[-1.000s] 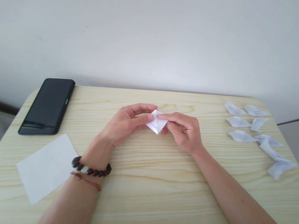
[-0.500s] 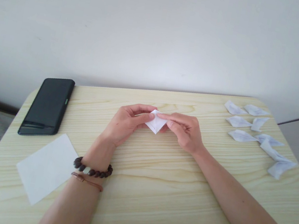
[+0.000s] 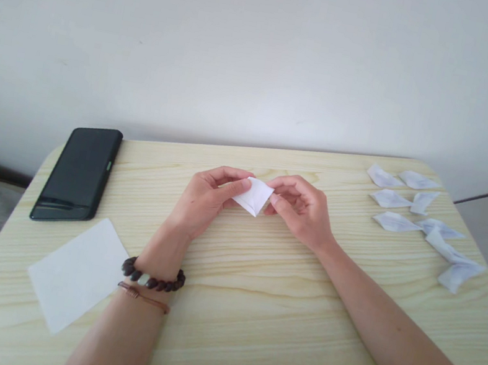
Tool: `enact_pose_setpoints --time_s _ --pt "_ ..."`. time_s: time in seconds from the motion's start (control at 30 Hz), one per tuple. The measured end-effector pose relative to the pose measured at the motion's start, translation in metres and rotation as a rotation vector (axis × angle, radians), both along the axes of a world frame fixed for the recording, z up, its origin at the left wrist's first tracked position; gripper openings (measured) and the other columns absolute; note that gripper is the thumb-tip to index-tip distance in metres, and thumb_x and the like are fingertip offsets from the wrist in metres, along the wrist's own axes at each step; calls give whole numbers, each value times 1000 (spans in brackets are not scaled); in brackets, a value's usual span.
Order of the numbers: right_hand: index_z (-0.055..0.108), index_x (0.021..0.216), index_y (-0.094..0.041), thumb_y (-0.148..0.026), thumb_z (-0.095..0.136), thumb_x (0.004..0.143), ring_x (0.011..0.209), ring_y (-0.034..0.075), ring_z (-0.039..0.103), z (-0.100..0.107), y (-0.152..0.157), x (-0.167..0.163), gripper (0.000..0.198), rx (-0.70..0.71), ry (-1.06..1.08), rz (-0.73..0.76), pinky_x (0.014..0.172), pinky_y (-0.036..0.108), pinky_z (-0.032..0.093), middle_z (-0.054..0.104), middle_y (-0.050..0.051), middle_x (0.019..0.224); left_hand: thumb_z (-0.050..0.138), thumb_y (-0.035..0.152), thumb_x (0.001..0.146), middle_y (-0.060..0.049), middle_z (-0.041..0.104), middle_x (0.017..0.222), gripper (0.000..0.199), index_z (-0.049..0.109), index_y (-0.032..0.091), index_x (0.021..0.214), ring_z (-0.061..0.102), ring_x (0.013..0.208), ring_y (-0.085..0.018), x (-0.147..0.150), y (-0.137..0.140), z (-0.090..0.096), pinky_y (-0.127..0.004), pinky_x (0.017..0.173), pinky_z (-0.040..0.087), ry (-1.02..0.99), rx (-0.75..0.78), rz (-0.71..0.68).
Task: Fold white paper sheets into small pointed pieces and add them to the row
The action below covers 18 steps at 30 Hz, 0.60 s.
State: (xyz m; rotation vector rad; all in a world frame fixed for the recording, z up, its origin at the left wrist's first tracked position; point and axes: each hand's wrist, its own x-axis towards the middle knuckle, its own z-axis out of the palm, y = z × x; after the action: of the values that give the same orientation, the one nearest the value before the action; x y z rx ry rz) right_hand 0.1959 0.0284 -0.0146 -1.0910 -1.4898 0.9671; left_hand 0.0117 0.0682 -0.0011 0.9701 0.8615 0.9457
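Note:
A small folded piece of white paper (image 3: 256, 197) is held up over the middle of the table. My left hand (image 3: 208, 198) pinches its left side, thumb on top and fingers behind. At the paper's right corner, my right hand (image 3: 300, 211) has its thumb and index fingertip on the edge, with the other fingers curled. A crease runs near the paper's lower corner. Below my left hand, close to the beaded bracelet on that wrist, lies a flat sheet of white paper (image 3: 76, 276).
A black phone (image 3: 78, 172) lies at the table's far left. Several folded white paper pieces (image 3: 395, 222) are spread along the right side of the wood-grain table (image 3: 246, 328). A pale wall (image 3: 266, 54) rises directly behind the far edge.
My right index finger has moved off the paper's face to its right corner. The folded paper has turned slightly and shows more of its surface. My left hand keeps its pinch.

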Motion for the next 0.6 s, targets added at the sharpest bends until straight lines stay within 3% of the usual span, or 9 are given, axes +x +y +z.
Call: enact_pose_setpoints --time_s 0.23,0.6 --pt "64 101 -21 -21 59 85 59 9 65 -2 0 0 16 108 -140 -29 54 21 55 67 0 86 81 28 69 -4 73 90 24 75 18 90 65 80 -15 -1 0 0 -27 74 53 -11 -25 -53" --pt "68 98 -22 -24 57 88 59 9 49 -1 3 2 15 161 -152 -10 50 21 47 49 -1 75 81 29 68 -3 72 86 20 75 17 82 62 73 -13 -2 0 1 -25 69 50 -42 -37 -70"
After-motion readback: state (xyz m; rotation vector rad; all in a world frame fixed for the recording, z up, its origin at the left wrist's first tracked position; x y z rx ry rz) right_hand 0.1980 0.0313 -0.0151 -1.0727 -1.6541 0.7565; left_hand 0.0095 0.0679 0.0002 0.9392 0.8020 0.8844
